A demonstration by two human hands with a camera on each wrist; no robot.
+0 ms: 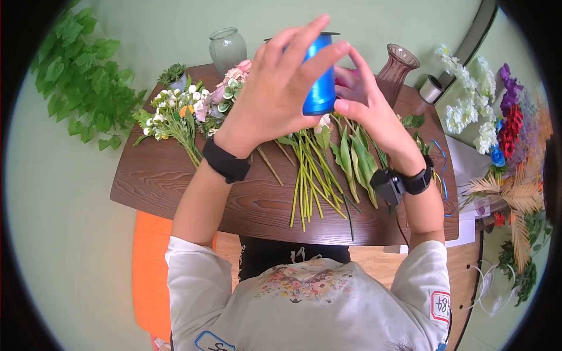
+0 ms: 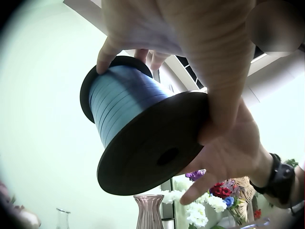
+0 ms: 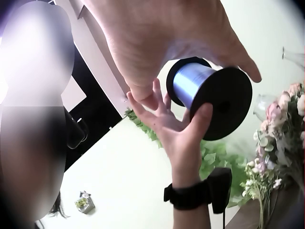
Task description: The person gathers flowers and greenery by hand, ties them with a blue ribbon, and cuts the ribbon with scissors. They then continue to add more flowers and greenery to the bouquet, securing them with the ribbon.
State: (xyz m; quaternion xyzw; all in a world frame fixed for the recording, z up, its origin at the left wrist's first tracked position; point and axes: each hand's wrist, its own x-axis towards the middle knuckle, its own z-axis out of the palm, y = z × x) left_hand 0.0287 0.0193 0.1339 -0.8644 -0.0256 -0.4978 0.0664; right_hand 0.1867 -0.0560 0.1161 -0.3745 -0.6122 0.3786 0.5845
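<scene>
A spool of shiny blue ribbon [image 1: 321,82] with black end discs is held up above the table. My left hand [image 1: 275,93] grips it by the ends; in the left wrist view the thumb presses the near black disc [image 2: 152,148] and fingertips lie at the far disc. Beside the spool, on its right, is my right hand [image 1: 380,114], fingers spread and loosely bent. In the right wrist view this hand [image 3: 167,33] arches over the spool [image 3: 224,102]. Below lie green flower stems [image 1: 310,181] and broad leaves [image 1: 357,161] on the table.
White and pink flowers [image 1: 181,111] lie on the left of the dark wooden table [image 1: 252,205]. A clear glass vase [image 1: 228,51] and a pinkish vase [image 1: 399,67] stand at the back. A loose blue ribbon [image 1: 443,169] hangs at the right edge, near more flowers [image 1: 510,131].
</scene>
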